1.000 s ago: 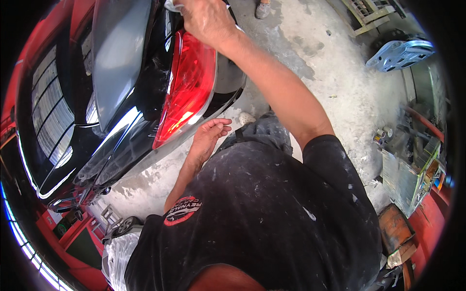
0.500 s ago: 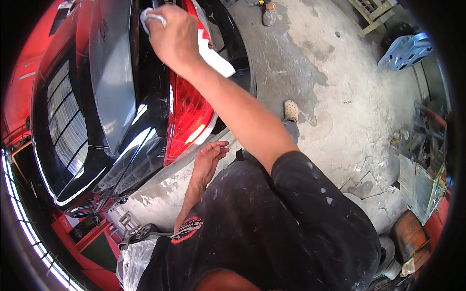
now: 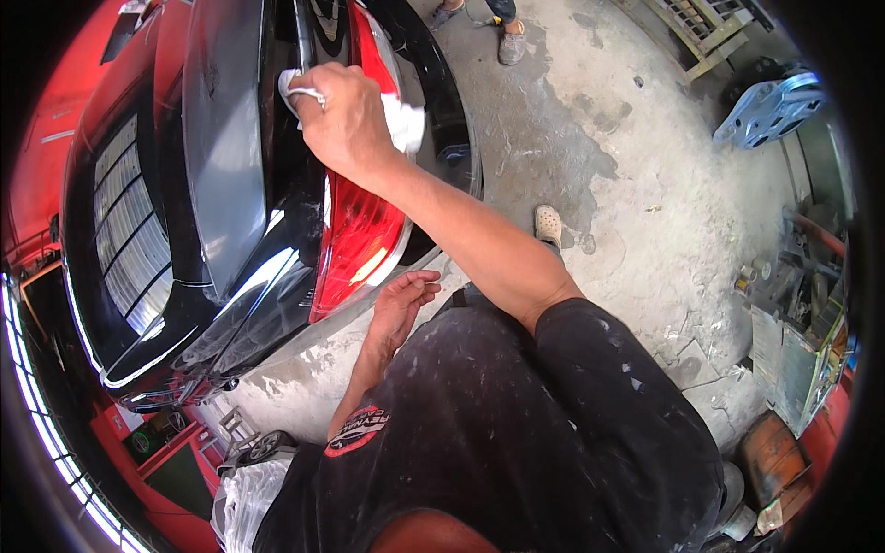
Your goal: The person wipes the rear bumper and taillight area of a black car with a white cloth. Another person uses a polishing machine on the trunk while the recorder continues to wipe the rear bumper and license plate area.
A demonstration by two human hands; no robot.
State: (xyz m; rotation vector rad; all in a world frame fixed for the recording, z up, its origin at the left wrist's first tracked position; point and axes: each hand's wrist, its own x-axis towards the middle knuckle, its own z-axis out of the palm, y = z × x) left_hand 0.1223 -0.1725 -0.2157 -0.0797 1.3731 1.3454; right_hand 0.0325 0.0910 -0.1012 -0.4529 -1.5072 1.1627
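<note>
The bunched white cloth (image 3: 289, 90) is in your right hand (image 3: 348, 122), which grips it from above at the rear of the glossy black car (image 3: 297, 198), just beside the long red tail light (image 3: 355, 249). Your knuckles hide the cloth's middle; a white, blurred patch also shows on the far side of your hand, and you cannot tell from here whether it is the same piece. Nor can you make out whether the cloth touches the bodywork. Your right forearm crosses the lamp's outer edge and blocks part of it from view. Your left hand (image 3: 404, 300) hangs near the lamp's lower end, fingers loosely curled and unclenched, its forearm partly covered by your pale-flecked black T-shirt (image 3: 516, 415). Left of the cloth runs a dull grey curved panel (image 3: 226, 138). Below your right arm, one beige perforated clog (image 3: 548, 224) shows on the stained concrete floor (image 3: 645, 212). At the upper edge, another person's grey shoe (image 3: 512, 46) appears, the body cut off. Farther right sit a pale wooden frame (image 3: 714, 51) and a blue pierced panel (image 3: 772, 109).
</note>
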